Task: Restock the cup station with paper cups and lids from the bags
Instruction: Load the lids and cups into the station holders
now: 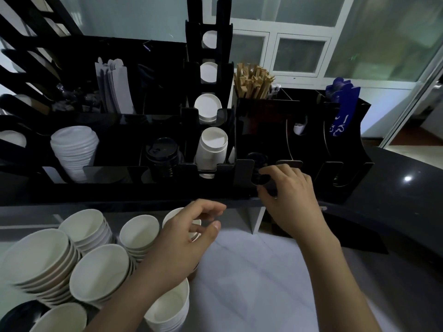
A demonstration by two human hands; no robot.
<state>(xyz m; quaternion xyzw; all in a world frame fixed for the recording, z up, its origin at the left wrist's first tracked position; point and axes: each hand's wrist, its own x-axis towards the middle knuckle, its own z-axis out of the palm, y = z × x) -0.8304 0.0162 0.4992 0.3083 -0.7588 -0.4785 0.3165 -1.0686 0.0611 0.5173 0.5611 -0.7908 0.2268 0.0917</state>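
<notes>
The right hand (286, 188) pinches small black lids (259, 179) at the station's (167, 190) front slot, while the left hand (191, 232), loosely curled and empty, hovers over the cups (139, 232) below on the counter (263, 271).

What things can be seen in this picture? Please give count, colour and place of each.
organizer: one, black, across the counter back
white lids: one stack, left compartment
black lids: one stack, middle compartment
paper cups in dispenser: one column, white, centre tower
wooden stirrers: one bundle, brown, behind the right compartments
paper sleeves: one bundle, white, back left
blue packets: one bundle, far right slot
cup stacks: several, white, lower left worktop
small black lids: few, right front slot
left hand: over a cup stack, holds nothing
right hand: grips small black lids
</notes>
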